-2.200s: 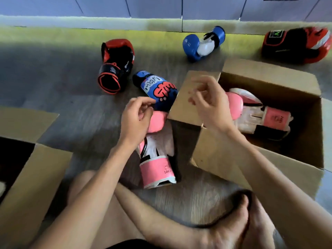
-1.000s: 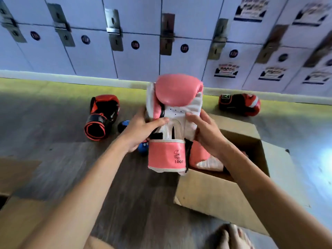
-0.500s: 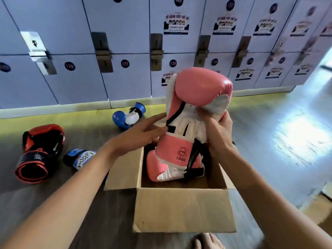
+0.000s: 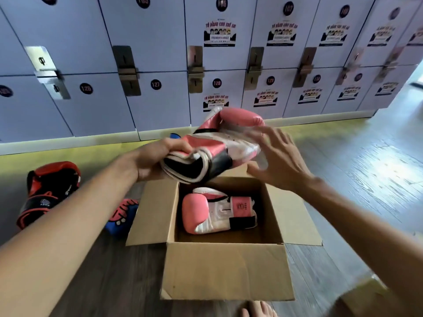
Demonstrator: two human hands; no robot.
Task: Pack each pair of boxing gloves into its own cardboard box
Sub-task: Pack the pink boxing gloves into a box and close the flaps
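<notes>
Head view: the step in hand looks like finishing the pink pair. The second pink glove [image 4: 219, 147] hangs tilted just above the open cardboard box [image 4: 226, 271], and the left grip [image 4: 155, 162] has its fingers curled round the cuff. The right grip [image 4: 277, 161] is spread with fingers straight at the padded end; contact is blurred, can't tell. The first pink glove [image 4: 215, 212] lies on its side on the box bottom. Next move, my read: lower it in alongside its mate, then fold the flaps. The red-black glove [image 4: 48, 188] and blue glove [image 4: 121, 213] sit unboxed on the floor [image 4: 343, 179].
</notes>
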